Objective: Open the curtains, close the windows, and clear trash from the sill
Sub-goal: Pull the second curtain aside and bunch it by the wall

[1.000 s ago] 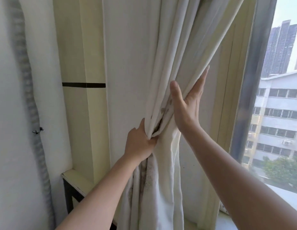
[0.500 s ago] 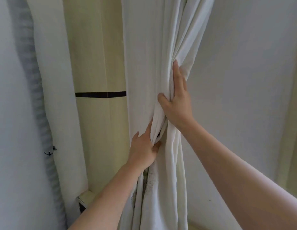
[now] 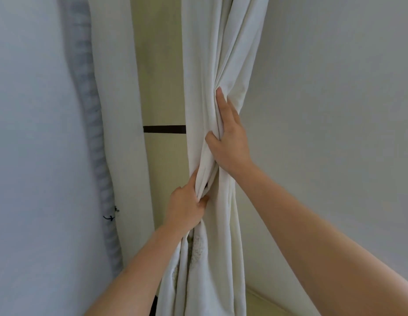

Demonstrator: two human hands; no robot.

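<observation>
The curtain [image 3: 223, 65] is hanging in the middle of the view, drawn together into one thick bundle of off-white cloth between a pale yellow-green panel [image 3: 162, 76] on its left and a plain white wall [image 3: 335, 110] on its right. The fabric is looking heavy and matte, and it is falling in long, soft vertical folds that are narrowing to a waist where the hands are meeting it and spreading again below. Low down, the inner folds are showing a mottled, speckled patch [image 3: 196, 252] of brownish marks with a rough, nubbly surface. The left hand [image 3: 184, 206] is gripping the bundle from the left, its fingers curling into the folds and its thumb pinching the cloth from the front. Just above it, the right hand [image 3: 230, 142] is clasping the same bundle, the thumb hooking round the left side of the gathered folds while the fingers are lying long and nearly straight up the right side, pressing the cloth flat. A thin dark band [image 3: 164, 129] is crossing the panel level with the right hand. Further left, a grey ribbed hose [image 3: 93, 124] is running down the wall, with a small black tie [image 3: 110, 216] sticking out from it.
</observation>
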